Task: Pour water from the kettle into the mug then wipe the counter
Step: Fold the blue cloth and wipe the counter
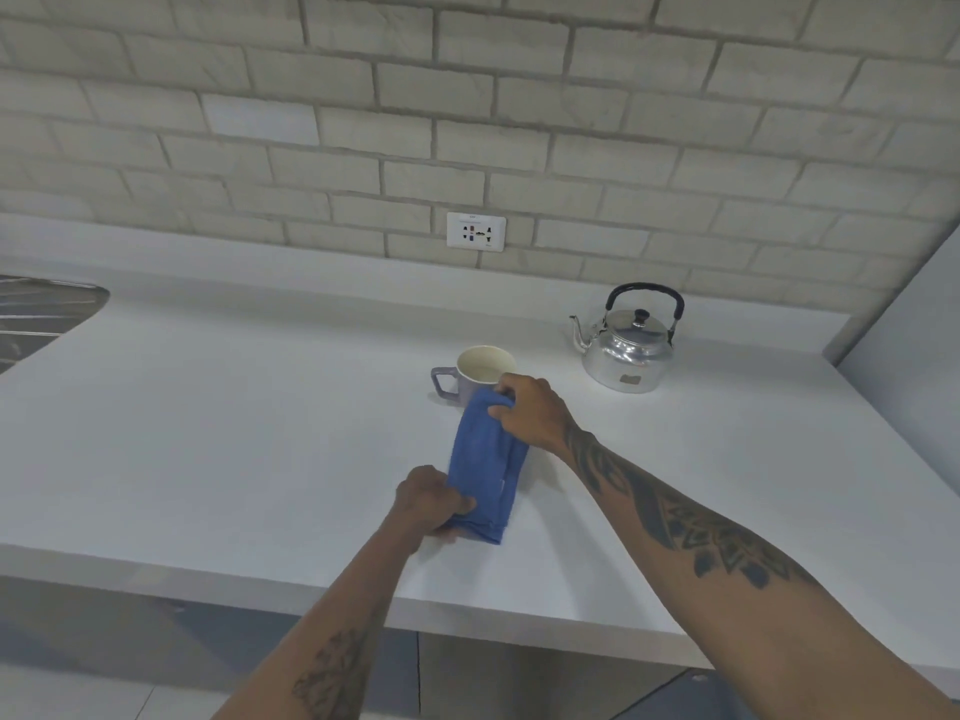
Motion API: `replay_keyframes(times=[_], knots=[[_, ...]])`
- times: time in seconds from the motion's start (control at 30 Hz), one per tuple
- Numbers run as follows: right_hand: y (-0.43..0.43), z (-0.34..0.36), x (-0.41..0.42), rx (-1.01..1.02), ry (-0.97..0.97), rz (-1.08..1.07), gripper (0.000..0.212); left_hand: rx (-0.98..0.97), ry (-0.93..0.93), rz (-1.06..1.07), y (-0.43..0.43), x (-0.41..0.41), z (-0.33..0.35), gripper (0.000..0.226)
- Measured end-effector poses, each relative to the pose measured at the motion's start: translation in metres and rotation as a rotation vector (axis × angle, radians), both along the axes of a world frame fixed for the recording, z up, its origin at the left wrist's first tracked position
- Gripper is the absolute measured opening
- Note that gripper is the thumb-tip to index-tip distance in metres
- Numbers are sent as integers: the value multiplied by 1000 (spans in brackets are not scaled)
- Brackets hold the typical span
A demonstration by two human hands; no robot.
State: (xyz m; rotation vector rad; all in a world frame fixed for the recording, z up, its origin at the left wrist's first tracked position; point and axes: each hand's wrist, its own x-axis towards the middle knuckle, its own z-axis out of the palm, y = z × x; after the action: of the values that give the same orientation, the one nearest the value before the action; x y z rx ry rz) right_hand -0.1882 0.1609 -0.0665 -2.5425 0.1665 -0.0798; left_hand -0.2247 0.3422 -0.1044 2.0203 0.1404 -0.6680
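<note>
A folded blue cloth (483, 465) is stretched between both hands just above the white counter (234, 423). My left hand (431, 504) grips its near end and my right hand (530, 410) pinches its far end. Right behind the cloth stands a purple mug (470, 379) with a cream inside, handle pointing left; my right hand is close in front of its rim. A shiny metal kettle (626, 350) with a black handle sits upright at the back right, spout pointing left toward the mug.
A steel sink drainer (36, 314) lies at the far left edge. A wall socket (476, 231) sits in the brick wall behind the mug. A grey side wall (904, 324) bounds the counter on the right. The counter's front edge runs below my forearms.
</note>
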Motion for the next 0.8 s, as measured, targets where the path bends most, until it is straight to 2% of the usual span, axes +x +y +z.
replay_keyframes(times=[0.2, 0.43, 0.63, 0.8], knots=[[77, 14, 43, 10, -17, 154, 10, -94, 36, 212, 77, 15, 7, 22], [144, 0, 79, -36, 42, 271, 14, -22, 17, 380, 129, 30, 1, 22], [163, -27, 92, -113, 110, 297, 19, 153, -7, 322, 136, 37, -8, 14], [166, -46, 99, -183, 156, 299, 11, 224, 24, 290, 144, 41, -17, 15]])
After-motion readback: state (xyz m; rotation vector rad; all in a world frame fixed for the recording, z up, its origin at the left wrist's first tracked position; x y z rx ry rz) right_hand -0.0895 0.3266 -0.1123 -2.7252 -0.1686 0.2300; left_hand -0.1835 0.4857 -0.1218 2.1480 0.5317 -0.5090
